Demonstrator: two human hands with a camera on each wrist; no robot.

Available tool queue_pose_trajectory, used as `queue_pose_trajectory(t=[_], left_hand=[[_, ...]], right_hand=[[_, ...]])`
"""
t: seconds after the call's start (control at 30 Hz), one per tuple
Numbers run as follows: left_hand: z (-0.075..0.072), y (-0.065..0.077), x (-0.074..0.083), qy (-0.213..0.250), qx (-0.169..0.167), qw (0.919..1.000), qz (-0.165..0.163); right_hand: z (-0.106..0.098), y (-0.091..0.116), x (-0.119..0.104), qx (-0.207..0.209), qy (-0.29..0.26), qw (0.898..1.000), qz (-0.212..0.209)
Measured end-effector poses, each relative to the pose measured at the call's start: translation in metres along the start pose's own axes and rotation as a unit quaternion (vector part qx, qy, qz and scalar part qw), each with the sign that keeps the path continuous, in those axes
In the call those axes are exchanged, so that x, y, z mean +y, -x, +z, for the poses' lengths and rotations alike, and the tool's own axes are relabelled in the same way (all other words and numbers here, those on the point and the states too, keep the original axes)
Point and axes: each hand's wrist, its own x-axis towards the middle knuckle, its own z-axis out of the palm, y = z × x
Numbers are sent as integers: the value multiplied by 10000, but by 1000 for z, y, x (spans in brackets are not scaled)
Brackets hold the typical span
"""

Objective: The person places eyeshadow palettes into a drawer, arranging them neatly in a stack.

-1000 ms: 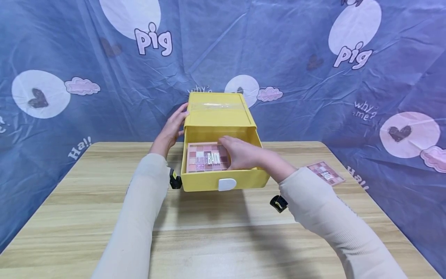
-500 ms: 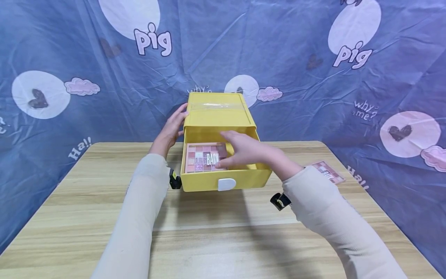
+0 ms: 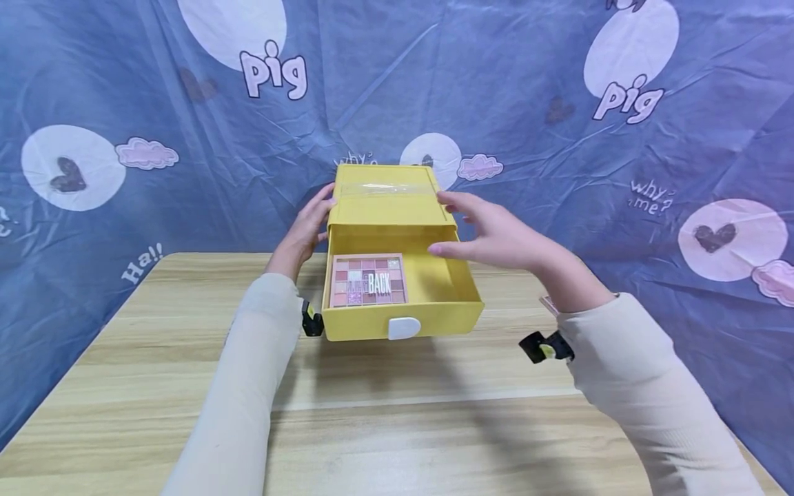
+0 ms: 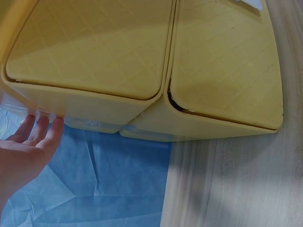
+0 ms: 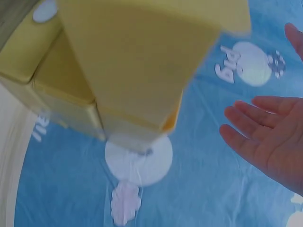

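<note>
The top drawer (image 3: pixel 403 318) of a yellow drawer unit (image 3: pixel 391 203) is pulled out, showing a white tab (image 3: pixel 404 328) on its front. An eyeshadow palette (image 3: pixel 369 281) with pink pans and "BACK" lettering lies in the drawer's left half. My left hand (image 3: pixel 300 238) rests against the unit's left side; in the left wrist view its extended fingers (image 4: pixel 53 135) touch the yellow wall. To the right of the open drawer, my right hand (image 3: pixel 505 234) is raised with fingers spread, holding nothing. The right wrist view also shows that right hand (image 5: pixel 274 142) apart from the unit.
Closed lower drawers (image 4: pixel 227 61) sit beneath the open one. Another palette (image 3: pixel 548 305) lies on the wooden table (image 3: pixel 186 386) to the right, mostly hidden behind my right forearm. A blue printed cloth (image 3: pixel 527 83) hangs behind the table.
My right hand has let go of the palette in the drawer, then risen out and moved right. The palette stays at the drawer's left. My left hand has not moved.
</note>
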Motion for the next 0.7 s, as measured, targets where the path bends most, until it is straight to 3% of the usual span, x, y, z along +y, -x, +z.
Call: queue_pose_trajectory(t=[0.17, 0.23, 0.43, 0.7], left_hand=[[2, 0, 0, -65, 5, 10000, 13], [2, 0, 0, -94, 1, 10000, 26], [2, 0, 0, -149, 5, 9999, -8], [1, 0, -1, -126, 4, 9999, -11]], right_hand=[[-14, 13, 20, 417, -175, 9987, 237], [-17, 19, 29, 786, -353, 9958, 318], [-17, 37, 61, 2027, -797, 9737, 670], [-13, 65, 108, 2278, -887, 9581, 1492]])
